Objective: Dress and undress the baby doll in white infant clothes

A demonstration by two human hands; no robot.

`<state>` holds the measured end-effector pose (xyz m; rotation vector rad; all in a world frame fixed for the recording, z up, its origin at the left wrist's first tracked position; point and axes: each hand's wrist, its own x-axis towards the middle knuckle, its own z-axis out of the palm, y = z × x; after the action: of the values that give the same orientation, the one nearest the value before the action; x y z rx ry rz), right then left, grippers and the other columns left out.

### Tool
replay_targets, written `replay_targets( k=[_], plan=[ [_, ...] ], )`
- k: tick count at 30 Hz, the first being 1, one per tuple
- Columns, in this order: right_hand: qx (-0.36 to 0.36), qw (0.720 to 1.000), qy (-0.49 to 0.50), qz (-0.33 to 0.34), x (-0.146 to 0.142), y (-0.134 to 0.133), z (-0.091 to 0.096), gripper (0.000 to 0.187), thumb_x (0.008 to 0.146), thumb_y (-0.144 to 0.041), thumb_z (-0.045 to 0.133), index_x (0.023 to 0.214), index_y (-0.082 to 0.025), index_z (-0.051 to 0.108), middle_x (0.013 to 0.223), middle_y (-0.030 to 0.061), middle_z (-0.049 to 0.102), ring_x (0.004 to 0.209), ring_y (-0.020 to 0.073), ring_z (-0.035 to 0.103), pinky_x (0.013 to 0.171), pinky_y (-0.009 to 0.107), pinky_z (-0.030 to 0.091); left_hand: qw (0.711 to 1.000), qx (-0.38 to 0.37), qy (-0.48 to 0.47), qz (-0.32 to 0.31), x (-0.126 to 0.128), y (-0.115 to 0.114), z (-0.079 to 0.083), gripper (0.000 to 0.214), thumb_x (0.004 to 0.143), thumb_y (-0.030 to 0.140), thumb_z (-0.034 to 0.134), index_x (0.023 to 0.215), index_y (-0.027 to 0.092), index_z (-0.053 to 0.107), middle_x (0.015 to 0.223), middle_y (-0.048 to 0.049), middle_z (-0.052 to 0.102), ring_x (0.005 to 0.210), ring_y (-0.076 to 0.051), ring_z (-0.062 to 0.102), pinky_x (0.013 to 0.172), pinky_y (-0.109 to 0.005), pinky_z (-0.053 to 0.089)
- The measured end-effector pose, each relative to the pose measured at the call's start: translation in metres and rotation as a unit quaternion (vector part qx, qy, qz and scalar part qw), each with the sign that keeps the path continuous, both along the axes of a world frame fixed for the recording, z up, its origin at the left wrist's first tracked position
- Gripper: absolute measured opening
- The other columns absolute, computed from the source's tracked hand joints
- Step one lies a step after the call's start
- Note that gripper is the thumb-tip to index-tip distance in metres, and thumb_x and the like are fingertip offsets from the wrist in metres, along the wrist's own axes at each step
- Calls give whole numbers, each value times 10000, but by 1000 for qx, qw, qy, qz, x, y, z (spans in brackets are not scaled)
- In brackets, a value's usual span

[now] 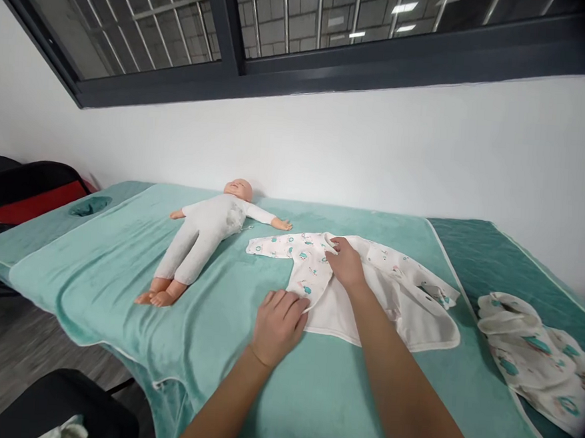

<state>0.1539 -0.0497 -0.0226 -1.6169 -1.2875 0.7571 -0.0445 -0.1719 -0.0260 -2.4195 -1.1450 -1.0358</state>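
Observation:
A white baby shirt (350, 316) with a small teal and orange print lies spread on the green cover, its front laid open and its sleeves stretched to both sides. My left hand (280, 321) grips the lower corner of the left front panel, fingers closed over the edge. Higher up, near the neckline, my right hand (345, 263) pinches the same panel's edge. To the left of the shirt a baby doll (205, 223) in a white bodysuit lies on its back, arms spread, its head toward the wall.
A crumpled printed white cloth (538, 359) sits at the right on a darker green cover (504, 260). The green cover (136, 235) hangs over the table's front edge. Black chairs (28, 190) stand at the left, another black seat (63, 410) in front. A wall and barred window rise behind.

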Motion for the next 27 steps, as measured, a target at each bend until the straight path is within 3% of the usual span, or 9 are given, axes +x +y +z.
replay_targets(
  k=[6,12,16,19,21,23,27],
  plan=[
    [-29,998,-58,-1,3,-1,1,269,765,-334,574,1001,-236,659,779,8,618,726,202,559,663,292,374,998,-9,-57,2,0,1,-2,99,887,132,572,978,167,594,819,-50,654,746,-170,560,670,-303,417],
    [-9,999,-45,-12,4,2,1,287,799,-382,539,1019,-232,644,678,-28,564,690,186,542,640,280,367,999,19,-15,-33,13,-2,3,90,872,162,605,962,168,610,737,-35,626,697,-172,545,636,-304,405],
    [2,1000,-13,-10,6,2,0,295,783,-396,557,1005,-223,646,705,-25,587,701,179,558,651,282,391,998,-17,-44,-31,25,-4,4,72,892,170,576,946,171,624,746,-40,635,707,-168,555,657,-301,419],
    [-4,1000,28,-2,8,1,1,315,768,-409,575,1007,-217,649,714,-14,620,652,174,571,609,284,410,989,-78,-123,-9,24,-4,3,110,929,184,522,960,174,627,802,-45,658,737,-158,579,664,-283,426],
    [-10,998,67,10,7,1,3,343,770,-427,584,1030,-213,646,745,3,656,636,176,597,587,287,441,968,-153,-199,25,20,-3,3,155,961,230,478,952,185,627,797,-25,653,707,-139,573,649,-265,423],
    [-10,993,111,31,5,1,6,392,796,-463,570,1092,-212,627,822,24,695,682,183,648,607,292,495,927,-224,-289,80,16,-2,4,209,978,304,450,935,196,623,773,-6,638,672,-130,557,633,-255,423],
    [23,971,206,118,-4,3,6,452,853,-478,547,1217,-212,559,1102,80,710,983,207,692,802,328,562,836,-235,-456,198,10,1,2,232,960,387,463,1024,200,585,915,-28,641,794,-159,587,699,-273,470]
  ],
)
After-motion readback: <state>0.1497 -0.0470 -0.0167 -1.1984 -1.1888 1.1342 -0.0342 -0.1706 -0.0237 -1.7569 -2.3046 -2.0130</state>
